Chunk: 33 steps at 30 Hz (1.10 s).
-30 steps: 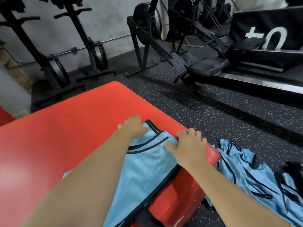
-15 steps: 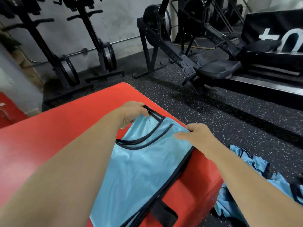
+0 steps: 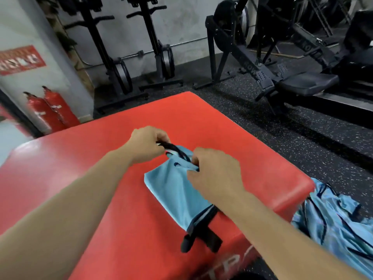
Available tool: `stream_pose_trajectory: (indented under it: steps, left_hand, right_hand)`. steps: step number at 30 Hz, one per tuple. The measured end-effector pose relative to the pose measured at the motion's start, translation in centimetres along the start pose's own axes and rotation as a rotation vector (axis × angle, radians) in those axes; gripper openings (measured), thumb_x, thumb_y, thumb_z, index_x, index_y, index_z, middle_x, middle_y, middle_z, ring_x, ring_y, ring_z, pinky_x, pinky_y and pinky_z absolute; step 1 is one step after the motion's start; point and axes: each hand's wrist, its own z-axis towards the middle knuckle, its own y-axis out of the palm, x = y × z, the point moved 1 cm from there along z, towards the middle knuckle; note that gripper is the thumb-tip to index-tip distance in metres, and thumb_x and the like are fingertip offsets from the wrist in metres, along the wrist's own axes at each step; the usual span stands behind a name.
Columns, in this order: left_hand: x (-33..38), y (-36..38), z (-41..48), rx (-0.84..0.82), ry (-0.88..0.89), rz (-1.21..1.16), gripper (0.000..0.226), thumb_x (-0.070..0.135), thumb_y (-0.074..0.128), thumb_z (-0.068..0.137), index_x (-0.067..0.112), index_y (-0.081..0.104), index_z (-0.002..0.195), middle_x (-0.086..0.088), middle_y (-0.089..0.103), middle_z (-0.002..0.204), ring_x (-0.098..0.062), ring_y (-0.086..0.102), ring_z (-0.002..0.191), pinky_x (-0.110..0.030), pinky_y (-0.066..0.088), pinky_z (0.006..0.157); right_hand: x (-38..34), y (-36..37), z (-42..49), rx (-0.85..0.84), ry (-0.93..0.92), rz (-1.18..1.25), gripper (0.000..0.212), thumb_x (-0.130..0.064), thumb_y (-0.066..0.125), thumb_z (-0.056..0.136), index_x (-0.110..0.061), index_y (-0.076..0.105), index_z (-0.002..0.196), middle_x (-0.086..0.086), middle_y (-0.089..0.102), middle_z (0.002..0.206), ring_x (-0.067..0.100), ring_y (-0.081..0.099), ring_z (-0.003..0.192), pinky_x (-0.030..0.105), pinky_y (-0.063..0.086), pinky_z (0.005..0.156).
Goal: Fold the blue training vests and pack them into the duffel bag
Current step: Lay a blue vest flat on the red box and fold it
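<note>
**Slick fold could come undone**

The blue vest (image 3: 171, 190) lies part-folded on the red box (image 3: 252, 158), its hem overhanging the near edge. The left hand (image 3: 145, 144) and right hand (image 3: 216, 174) both pinch its top end. The slippery cloth may slide from their hold or off the box toward the floor pile (image 3: 339, 223).

Left half of red box top (image 3: 70, 158) open; vest pile (image 3: 333, 223) on floor at right; rowing machine (image 3: 302, 83) beyond.
</note>
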Motion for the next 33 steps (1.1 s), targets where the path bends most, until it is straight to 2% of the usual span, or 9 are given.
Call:
stream_pose_trajectory:
  steps: [4,10,14,17,20,23,27,30,33]
  left_hand:
    - [-3.5,4.9,-5.6,0.025,0.064,0.275,0.037,0.024,0.045,0.069,0.035,0.071,0.092,0.015,0.069,0.094,-0.016,0.057,0.103,-0.031,0.03,0.085]
    - [-4.7,7.8,-7.3,0.144,0.031,0.288,0.037,0.006,0.055,0.077,0.031,0.07,0.099,0.012,0.068,0.102,-0.018,0.05,0.11,-0.035,0.026,0.091]
    - [-4.8,7.8,-7.0,0.097,0.02,0.354,0.04,0.007,0.048,0.081,0.034,0.067,0.103,0.014,0.065,0.108,-0.015,0.05,0.113,-0.035,0.027,0.091]
    - [-5.2,7.4,-7.0,0.158,-0.03,0.339,0.04,0.009,0.046,0.088,0.037,0.066,0.109,0.016,0.064,0.115,-0.013,0.049,0.116,-0.035,0.026,0.094]
    - [-5.5,7.4,-6.9,0.235,-0.053,0.334,0.038,0.008,0.05,0.087,0.036,0.069,0.104,0.015,0.066,0.113,-0.015,0.05,0.114,-0.035,0.024,0.089]
    - [-5.2,7.3,-6.9,0.218,-0.077,0.415,0.038,0.009,0.052,0.086,0.038,0.069,0.104,0.015,0.064,0.115,-0.015,0.048,0.114,-0.034,0.019,0.084]
    - [-4.0,6.9,-6.2,0.189,-0.09,0.359,0.041,0.01,0.05,0.084,0.036,0.069,0.11,0.017,0.056,0.129,-0.013,0.042,0.125,-0.032,0.019,0.095]
    - [-1.1,7.2,-5.0,0.112,0.11,0.124,0.043,0.017,0.039,0.092,0.019,0.062,0.129,-0.001,0.047,0.147,-0.02,0.036,0.141,-0.033,0.021,0.115]
    - [1.7,9.3,-4.0,-0.19,0.185,0.168,0.053,0.036,0.031,0.105,0.02,0.021,0.155,-0.004,0.007,0.164,-0.019,0.001,0.151,-0.036,0.0,0.122]
  right_hand:
    - [-2.3,5.6,-4.7,-0.12,-0.082,-0.228,0.045,-0.029,0.086,0.028,-0.025,0.049,0.053,-0.005,0.05,0.047,0.018,0.051,0.043,0.027,0.022,0.053]
    - [-2.2,5.9,-5.0,-0.028,-0.075,-0.221,0.061,-0.031,0.088,0.033,-0.026,0.033,0.059,-0.007,0.048,0.048,0.017,0.049,0.044,0.028,0.023,0.052]
    - [-2.3,5.4,-5.4,-0.263,-0.063,-0.078,0.036,-0.055,0.067,0.075,-0.021,0.055,0.079,-0.004,0.062,0.086,0.02,0.056,0.084,0.034,0.035,0.075]
    - [-0.7,3.8,-5.2,-0.289,0.081,0.259,0.041,-0.062,0.055,0.084,-0.023,0.057,0.073,-0.008,0.061,0.078,0.013,0.054,0.079,0.031,0.038,0.073]
    - [2.5,3.2,-3.7,-0.079,-0.008,0.06,0.043,-0.058,0.038,0.089,-0.023,0.055,0.071,-0.007,0.058,0.075,0.019,0.054,0.08,0.034,0.037,0.067]
    - [4.0,3.4,-3.2,-0.209,-0.128,-0.179,0.048,-0.053,0.034,0.092,-0.02,0.066,0.107,-0.001,0.064,0.111,0.024,0.054,0.111,0.036,0.039,0.091]
    - [4.0,4.1,-5.1,-0.531,-0.218,-0.31,0.105,-0.076,-0.017,0.073,-0.021,0.024,0.153,0.006,0.018,0.161,0.02,0.007,0.15,0.034,0.002,0.12]
    - [3.9,4.5,-5.7,-0.605,-0.199,-0.353,0.101,-0.067,-0.022,0.066,-0.027,0.0,0.156,0.008,-0.006,0.163,0.02,-0.012,0.15,0.036,-0.008,0.12]
    - [4.4,5.4,-6.1,-0.557,-0.209,-0.379,0.095,-0.069,-0.02,0.073,-0.031,0.004,0.156,0.012,-0.002,0.163,0.025,-0.004,0.151,0.04,-0.002,0.122]
